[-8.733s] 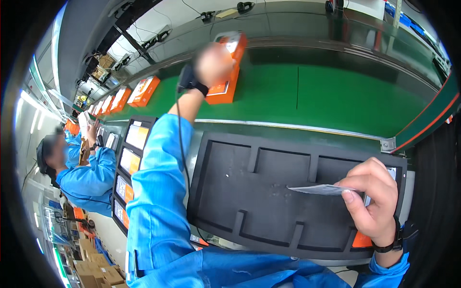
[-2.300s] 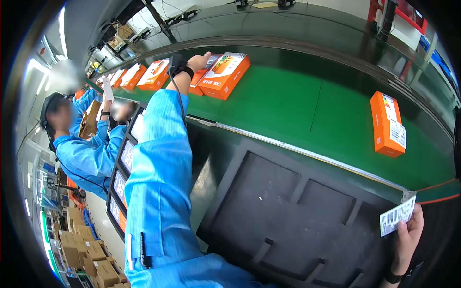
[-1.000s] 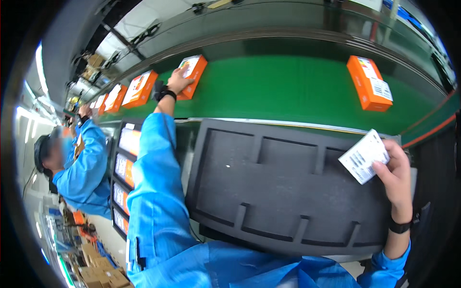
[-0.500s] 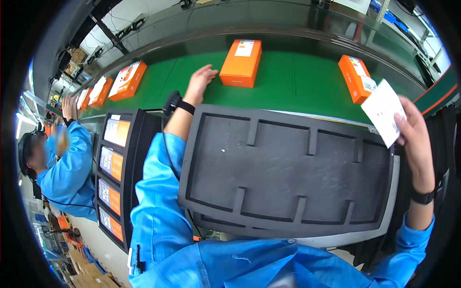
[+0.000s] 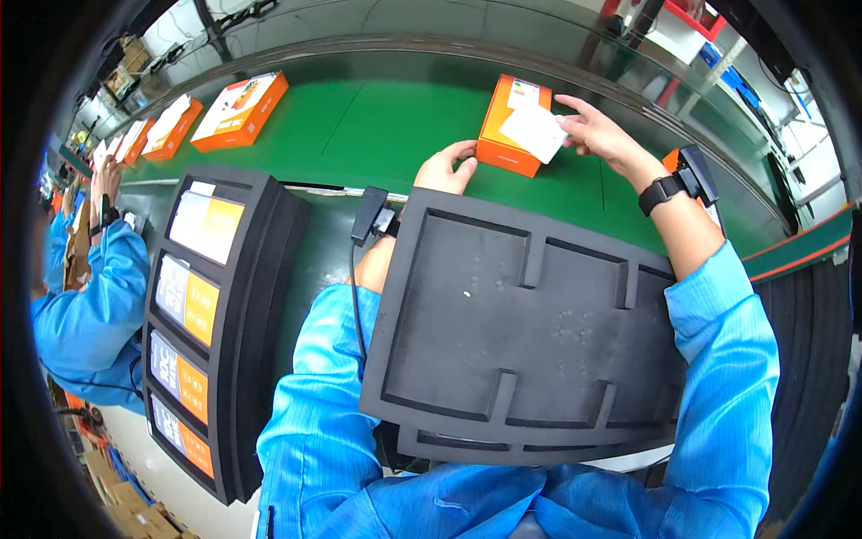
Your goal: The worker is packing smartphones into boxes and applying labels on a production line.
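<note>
An orange box [image 5: 509,154] lies on the green conveyor belt ahead of me. My right hand [image 5: 600,136] pinches a white paper sheet [image 5: 536,133] by its right edge, with the forefinger stretched out above it. The sheet overlaps the top of the box and hides part of it; whether it lies flat against it I cannot tell. My left hand [image 5: 446,169] is at the near left corner of the box, fingertips against or very near its side, thumb and forefinger apart. Below both hands sits a black compartmented tray [image 5: 449,305], with nothing in its recesses.
Left of me stands a black rack [image 5: 260,296] with several white-and-orange boxes [image 5: 208,225]. More orange boxes [image 5: 241,112] lie farther left on the green belt [image 5: 377,126]. A co-worker in a blue sleeve [image 5: 99,305] works at the left. Another orange box shows partly behind my right wrist.
My right hand has brought the white sheet from the far right onto the orange box. My left hand has come to the box's near corner. The view has shifted.
</note>
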Tool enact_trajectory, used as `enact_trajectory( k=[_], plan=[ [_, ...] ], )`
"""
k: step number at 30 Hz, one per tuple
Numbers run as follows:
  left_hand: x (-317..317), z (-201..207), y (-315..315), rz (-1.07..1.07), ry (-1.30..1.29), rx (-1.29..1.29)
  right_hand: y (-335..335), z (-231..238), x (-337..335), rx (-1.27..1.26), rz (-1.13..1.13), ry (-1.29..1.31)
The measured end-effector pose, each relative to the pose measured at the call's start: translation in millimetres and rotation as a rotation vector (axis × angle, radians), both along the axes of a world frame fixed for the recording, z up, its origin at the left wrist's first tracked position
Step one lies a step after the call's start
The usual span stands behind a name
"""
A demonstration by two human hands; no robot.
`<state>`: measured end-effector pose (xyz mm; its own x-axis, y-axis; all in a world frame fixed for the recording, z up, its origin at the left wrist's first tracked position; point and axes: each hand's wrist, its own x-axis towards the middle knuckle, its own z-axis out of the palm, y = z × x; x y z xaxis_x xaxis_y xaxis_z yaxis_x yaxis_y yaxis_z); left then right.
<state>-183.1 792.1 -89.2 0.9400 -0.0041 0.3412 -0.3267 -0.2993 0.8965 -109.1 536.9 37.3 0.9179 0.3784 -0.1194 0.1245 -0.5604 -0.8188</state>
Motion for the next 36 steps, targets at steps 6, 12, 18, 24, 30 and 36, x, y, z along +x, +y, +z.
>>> enact_trajectory(
  k=[6,12,18,24,30,36],
  plan=[
    [5.9,-1.1,15.6,-0.14,0.001,0.008,-83.1,33.2,-61.7,-0.19,-0.037,-0.329],
    [27.8,-16.4,32.8,-0.277,0.173,-0.063,-206.5,99.0,-286.6,-0.948,-0.137,-0.826],
    [77.9,-25.1,81.1,-0.401,0.274,-0.211,-262.1,-2.2,-652.5,-1.384,-0.484,0.635],
    [76.8,-12.1,71.2,-0.281,0.255,-0.073,-269.2,-73.8,-1080.5,-0.621,-1.012,1.544],
    [-7.9,32.4,93.7,0.102,0.093,0.129,-315.1,21.7,-1069.0,0.015,-1.755,0.194],
    [-123.1,51.4,117.2,0.399,0.018,0.22,-390.2,114.9,-1016.9,-0.264,-2.251,-0.474]
  ],
)
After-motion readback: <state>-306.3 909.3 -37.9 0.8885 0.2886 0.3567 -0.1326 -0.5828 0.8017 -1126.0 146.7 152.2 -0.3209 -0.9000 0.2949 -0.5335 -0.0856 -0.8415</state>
